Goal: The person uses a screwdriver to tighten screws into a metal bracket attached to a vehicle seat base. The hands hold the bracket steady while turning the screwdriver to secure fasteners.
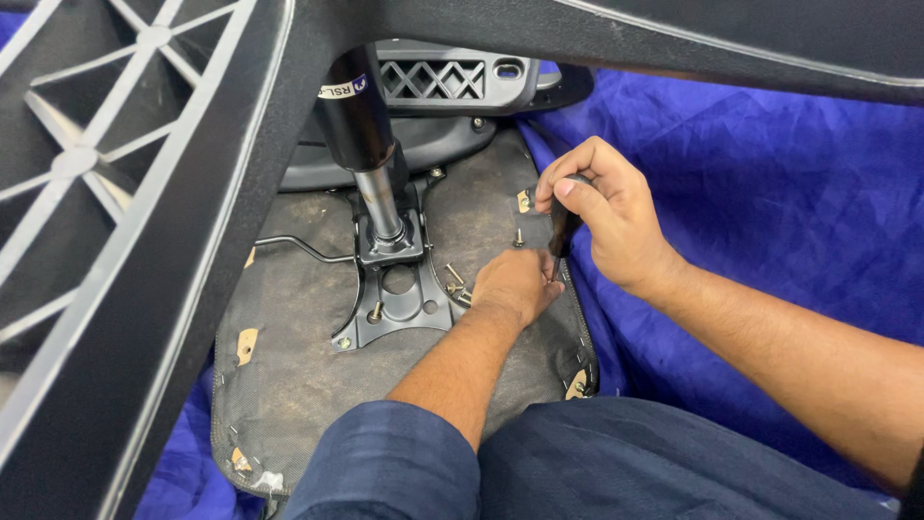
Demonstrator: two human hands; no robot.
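Note:
An upturned chair seat lies with its dark fabric underside up. A black metal mounting plate with bolts is fixed on it, and a gas-lift cylinder rises from the plate. My right hand is shut on a dark tool handle whose tip points down at the seat's right edge. My left hand rests on the seat beside that tip, fingers pinched around something small there; what it is stays hidden. A loose bolt lies next to the plate.
A black plastic chair base leg crosses the near left of the view. A black armrest part lies at the far end. Blue cloth covers the floor to the right. My dark-trousered knees are at the bottom.

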